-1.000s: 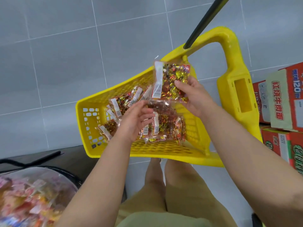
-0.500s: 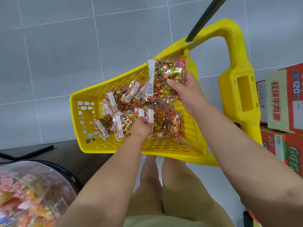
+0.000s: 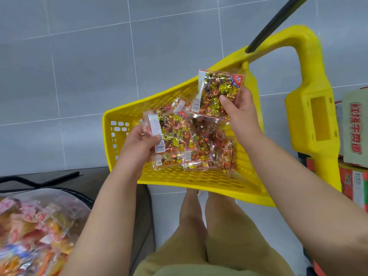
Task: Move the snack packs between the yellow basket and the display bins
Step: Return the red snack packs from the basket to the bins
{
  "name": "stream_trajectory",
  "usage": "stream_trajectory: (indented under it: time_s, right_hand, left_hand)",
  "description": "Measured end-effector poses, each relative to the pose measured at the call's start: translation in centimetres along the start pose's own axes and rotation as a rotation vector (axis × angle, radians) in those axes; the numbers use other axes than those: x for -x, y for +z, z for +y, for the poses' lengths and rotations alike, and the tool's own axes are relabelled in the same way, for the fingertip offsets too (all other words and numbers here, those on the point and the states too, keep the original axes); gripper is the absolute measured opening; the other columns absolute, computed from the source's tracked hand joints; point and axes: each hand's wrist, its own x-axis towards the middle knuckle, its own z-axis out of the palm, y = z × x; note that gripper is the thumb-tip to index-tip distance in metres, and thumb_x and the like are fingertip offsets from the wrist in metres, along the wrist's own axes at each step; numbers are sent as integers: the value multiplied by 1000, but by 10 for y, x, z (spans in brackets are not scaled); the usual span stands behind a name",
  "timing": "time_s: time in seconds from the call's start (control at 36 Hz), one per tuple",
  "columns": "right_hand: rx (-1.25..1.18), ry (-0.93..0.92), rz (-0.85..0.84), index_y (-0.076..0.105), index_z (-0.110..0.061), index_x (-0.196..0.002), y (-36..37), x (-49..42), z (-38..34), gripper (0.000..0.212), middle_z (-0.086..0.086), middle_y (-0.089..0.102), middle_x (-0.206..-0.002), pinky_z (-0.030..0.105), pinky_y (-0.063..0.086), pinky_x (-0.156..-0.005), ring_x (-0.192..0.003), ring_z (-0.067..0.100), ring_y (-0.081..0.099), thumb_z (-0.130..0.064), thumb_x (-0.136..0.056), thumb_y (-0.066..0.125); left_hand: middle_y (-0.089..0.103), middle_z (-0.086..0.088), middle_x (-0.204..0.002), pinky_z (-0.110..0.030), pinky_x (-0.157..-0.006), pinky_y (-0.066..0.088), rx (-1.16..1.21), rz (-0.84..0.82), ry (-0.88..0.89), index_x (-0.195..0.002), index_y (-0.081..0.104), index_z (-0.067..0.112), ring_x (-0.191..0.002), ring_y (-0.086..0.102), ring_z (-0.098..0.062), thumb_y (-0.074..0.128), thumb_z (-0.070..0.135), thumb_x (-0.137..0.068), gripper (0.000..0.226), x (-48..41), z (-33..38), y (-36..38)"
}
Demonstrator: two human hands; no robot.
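One snack pack (image 3: 219,94), clear film over gold and red wrapped sweets, is raised above the far right corner of the yellow basket (image 3: 119,118), pinched near its lower edge by the right hand (image 3: 241,114), thumb on the front face and fingers curled behind. A second pack (image 3: 175,134) sits over the left half of the basket, clear of the heap, and the left hand (image 3: 139,144) grips it along its white label strip, thumb pressed over the label. Whether that hand has a further pack tucked beneath cannot be told. The loose packs (image 3: 209,154) lie overlapping on the basket floor, crowded toward the near right corner. A black rod (image 3: 276,24) meets the basket's far edge, and printed cartons (image 3: 354,126) stand just beside its right side. The display bin (image 3: 88,199), clear-walled and full of mixed sweets, is at the lower left, well apart from the basket, with grey tiled floor (image 3: 79,76) beyond. The likely trouble is the film: it looks slick, each pack hangs from a one-edge grip, and a swing toward the bin could let one slide out onto the floor. A pack below may also cling and drag up with the lifted one.
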Motion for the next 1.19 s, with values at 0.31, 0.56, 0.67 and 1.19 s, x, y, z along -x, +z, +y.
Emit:
stream_trajectory:
  time_s: [0.31, 0.56, 0.67, 1.19]
  right_hand:
    - [84, 162, -229, 53, -30, -115, 7, 2, 9, 21, -22, 61, -103, 18, 45, -88, -97, -8, 57, -23, -95, 54]
    - [-161, 462, -352, 41, -38, -137, 4, -7, 3, 63, -7, 47, -142, 47, 41, -98, -118, 14, 52, -62, -80, 53]
    - [-15, 354, -360, 57, -36, -108, 8, -8, 10, 46, -2, 68, -113, 51, 50, -92, -106, 22, 64, -32, -66, 77]
    - [-65, 503, -91, 54, -32, -110, 8, -15, 18, 37, -9, 63, -112, 45, 51, -87, -105, 14, 59, -25, -80, 73]
  left_hand:
    - [61, -5, -78, -52, -79, 53, -63, -82, 90, -78, 45, 16, -68, 62, -22, 60, 0, -89, 25, -11, 30, 30]
    - [70, -12, -92, -51, -77, 58, -160, -103, 116, -88, 54, 23, -85, 70, -33, 64, 40, -72, 25, -25, 8, 57]
    - [70, 6, -90, -27, -64, 51, -213, -44, 133, -85, 57, 38, -81, 67, -11, 59, 66, -67, 34, -35, -5, 55]
    - [55, -2, -62, -15, -44, 38, -380, -24, -203, -85, 51, 14, -50, 50, -11, 71, 24, -86, 22, -69, -114, 83]
